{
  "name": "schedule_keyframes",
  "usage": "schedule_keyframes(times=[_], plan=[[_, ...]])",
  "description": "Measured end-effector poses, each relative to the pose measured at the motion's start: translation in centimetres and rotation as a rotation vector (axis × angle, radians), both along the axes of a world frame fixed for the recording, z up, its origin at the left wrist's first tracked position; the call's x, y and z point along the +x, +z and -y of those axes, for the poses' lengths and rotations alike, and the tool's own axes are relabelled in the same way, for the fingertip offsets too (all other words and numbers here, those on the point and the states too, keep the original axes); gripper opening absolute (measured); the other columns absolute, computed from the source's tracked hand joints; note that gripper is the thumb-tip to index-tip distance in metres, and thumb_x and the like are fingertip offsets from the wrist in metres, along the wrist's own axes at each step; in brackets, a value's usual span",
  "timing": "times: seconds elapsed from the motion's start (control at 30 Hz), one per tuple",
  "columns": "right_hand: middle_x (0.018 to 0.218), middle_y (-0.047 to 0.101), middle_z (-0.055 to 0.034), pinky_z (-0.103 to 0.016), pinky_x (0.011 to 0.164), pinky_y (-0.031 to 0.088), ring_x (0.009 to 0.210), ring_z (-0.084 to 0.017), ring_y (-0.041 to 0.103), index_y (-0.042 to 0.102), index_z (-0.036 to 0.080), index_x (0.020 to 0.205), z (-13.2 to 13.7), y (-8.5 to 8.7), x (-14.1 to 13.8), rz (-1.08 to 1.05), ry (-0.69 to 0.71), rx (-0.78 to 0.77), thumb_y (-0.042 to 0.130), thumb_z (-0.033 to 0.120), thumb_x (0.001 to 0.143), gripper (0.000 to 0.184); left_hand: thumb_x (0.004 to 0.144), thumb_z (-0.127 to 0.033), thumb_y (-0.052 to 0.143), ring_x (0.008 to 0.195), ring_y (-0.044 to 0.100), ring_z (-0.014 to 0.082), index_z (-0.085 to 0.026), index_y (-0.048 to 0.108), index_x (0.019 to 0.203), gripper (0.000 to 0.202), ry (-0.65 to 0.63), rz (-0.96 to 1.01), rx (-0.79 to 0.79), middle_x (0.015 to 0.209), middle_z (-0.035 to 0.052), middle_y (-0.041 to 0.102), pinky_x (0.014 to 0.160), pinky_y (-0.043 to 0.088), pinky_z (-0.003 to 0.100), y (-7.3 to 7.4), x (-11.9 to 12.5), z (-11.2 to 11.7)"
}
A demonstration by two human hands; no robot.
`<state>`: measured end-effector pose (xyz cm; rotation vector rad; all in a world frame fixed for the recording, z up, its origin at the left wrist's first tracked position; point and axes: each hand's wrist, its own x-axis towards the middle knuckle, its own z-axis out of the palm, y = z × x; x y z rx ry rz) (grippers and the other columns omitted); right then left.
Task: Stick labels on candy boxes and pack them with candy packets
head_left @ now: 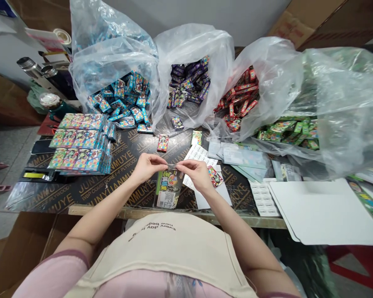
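Left hand (145, 167) and right hand (196, 171) at far edge of printed packet (169, 187), dark tabletop (136, 145) beneath.
Both pinched nearly closed, probably on clear film (171, 166); red box (163, 142) beyond packet, stacked packs (78, 142) left of it.

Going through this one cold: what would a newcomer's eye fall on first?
Probably the clear plastic bags along the back of the table, spilling, left to right, blue boxes, purple boxes, red boxes and green boxes. Next, the colourful stack of packs at the left, then the left hand and right hand pinching a printed packet's top at the centre.
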<state>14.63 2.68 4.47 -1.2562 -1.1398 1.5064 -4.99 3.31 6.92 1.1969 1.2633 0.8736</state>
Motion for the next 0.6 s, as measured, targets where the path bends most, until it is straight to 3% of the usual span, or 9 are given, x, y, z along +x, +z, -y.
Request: schedule_keyframes(times=[0.13, 0.27, 0.33, 0.47, 0.6], plan=[[0.064, 0.071, -0.0029, -0.029, 0.056, 0.050, 0.055, -0.015, 0.061, 0.075, 0.019, 0.069, 0.1, 0.2, 0.2, 0.016, 0.042, 0.016, 0.080, 0.039, 0.063, 0.022, 0.067, -0.020, 0.069, 0.062, 0.068, 0.0175, -0.013, 0.075, 0.070, 0.010, -0.066, -0.124, 0.144, 0.068, 0.0067, 0.073, 0.061, 0.054, 0.026, 0.7, 0.0, 0.7], [0.091, 0.075, -0.0060, -0.038, 0.082, 0.055, 0.089, -0.024, 0.069, 0.077, 0.024, 0.080, 1.6, -0.2, 0.7, 0.044, 0.016, 0.145, 0.074, 0.038, 0.071, 0.017, 0.073, -0.022, 0.066, 0.075, 0.071, 0.0196, -0.017, 0.076, 0.076, 0.011, -0.141, -0.255, 0.424, 0.081, 0.0080, 0.076, 0.071, 0.056, 0.028, 1.1, -0.2, 1.9], [0.099, 0.075, -0.0049, -0.039, 0.087, 0.054, 0.095, -0.024, 0.068, 0.076, 0.026, 0.089, 2.3, -0.5, 0.6, 0.037, -0.047, 0.163, 0.075, 0.034, 0.070, 0.021, 0.075, -0.022, 0.067, 0.078, 0.071, 0.0198, -0.019, 0.076, 0.078, 0.011, -0.144, -0.268, 0.491, 0.084, 0.0081, 0.076, 0.075, 0.056, 0.029, 0.9, -0.4, 2.2], [0.089, 0.075, -0.0031, -0.036, 0.076, 0.056, 0.077, -0.020, 0.069, 0.074, 0.026, 0.097, 2.7, -0.6, 0.1, 0.064, -0.109, 0.124, 0.074, 0.033, 0.071, 0.027, 0.074, -0.023, 0.069, 0.072, 0.071, 0.0196, -0.018, 0.077, 0.079, 0.010, -0.041, -0.219, 0.384, 0.082, 0.0076, 0.076, 0.068, 0.056, 0.029, 0.2, -0.5, 2.0], [0.093, 0.075, -0.0047, -0.036, 0.075, 0.056, 0.082, -0.021, 0.069, 0.075, 0.025, 0.084, 2.3, -0.6, -0.1, 0.055, -0.116, 0.152, 0.073, 0.035, 0.073, 0.015, 0.068, -0.021, 0.071, 0.061, 0.067, 0.0182, -0.015, 0.075, 0.069, 0.007, 0.020, -0.178, 0.229, 0.068, 0.0066, 0.074, 0.059, 0.053, 0.027, 0.3, 0.1, 1.8]])
